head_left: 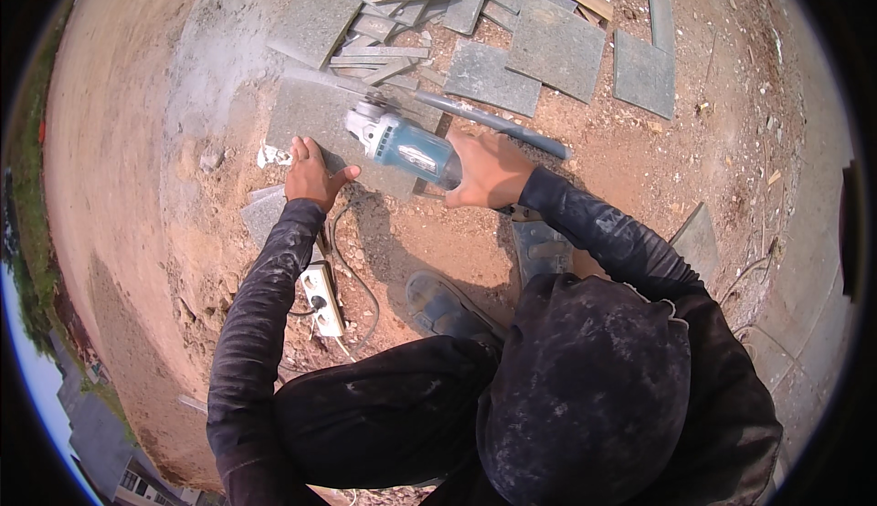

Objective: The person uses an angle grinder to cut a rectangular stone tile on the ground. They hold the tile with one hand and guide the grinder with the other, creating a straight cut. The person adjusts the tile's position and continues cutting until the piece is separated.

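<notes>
My right hand (484,170) is wrapped round the back body of a teal and grey angle grinder (402,145), whose head and disc are over the far part of a grey stone tile (306,113). My left hand (315,173) rests on the near left part of that tile, fingers apart on its surface and thumb out to the side, left of and below the grinder head. A grey pipe-like bar (493,122) lies just beyond the grinder and to its right. Pale dust shows at the tile's far left.
Several cut tiles and offcuts (553,49) lie piled beyond the work. A white power strip (322,300) with cables sits below my left hand. My sandalled foot (438,300) is on the dirt. A concrete strip (804,323) runs along the right.
</notes>
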### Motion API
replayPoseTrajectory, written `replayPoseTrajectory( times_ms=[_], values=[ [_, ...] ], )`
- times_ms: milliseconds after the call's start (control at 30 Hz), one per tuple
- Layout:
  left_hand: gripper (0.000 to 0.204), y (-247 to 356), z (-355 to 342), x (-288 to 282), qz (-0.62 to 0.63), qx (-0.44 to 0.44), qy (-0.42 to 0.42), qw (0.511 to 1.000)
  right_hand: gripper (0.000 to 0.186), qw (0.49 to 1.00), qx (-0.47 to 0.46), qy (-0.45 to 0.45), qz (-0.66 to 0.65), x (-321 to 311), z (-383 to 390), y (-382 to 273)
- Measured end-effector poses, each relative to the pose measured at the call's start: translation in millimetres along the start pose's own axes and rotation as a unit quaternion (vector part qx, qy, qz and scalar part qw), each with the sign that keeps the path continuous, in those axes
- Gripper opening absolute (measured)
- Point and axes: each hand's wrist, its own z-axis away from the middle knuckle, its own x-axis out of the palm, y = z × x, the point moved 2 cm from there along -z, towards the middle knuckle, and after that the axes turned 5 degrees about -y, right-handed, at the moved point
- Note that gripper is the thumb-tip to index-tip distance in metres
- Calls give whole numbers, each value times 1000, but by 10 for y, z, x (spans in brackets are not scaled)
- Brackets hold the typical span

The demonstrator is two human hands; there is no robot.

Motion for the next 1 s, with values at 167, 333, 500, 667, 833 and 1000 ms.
replayPoseTrajectory(
  times_ms=[167,333,500,667,833,1000],
  values=[
    [119,-13,-1,1,6,2,2,1000,74,1000,1,0,-7,6,50,33],
    [118,6,2,-8,6,-3,-6,1000,78,999,-29,34,0,72,80,137],
    [118,-23,5,8,3,-3,-1,1000,79,999,-32,34,-5,37,161,158],
    [119,-9,-12,14,-1,-5,-6,1000,80,999,-30,37,2,18,252,200],
    [120,-36,-12,43,1,-2,0,1000,84,1000,10,-9,13,-60,339,167],
    [119,-30,-20,63,-2,4,5,1000,87,1000,-4,6,25,-31,408,260]
  ],
)
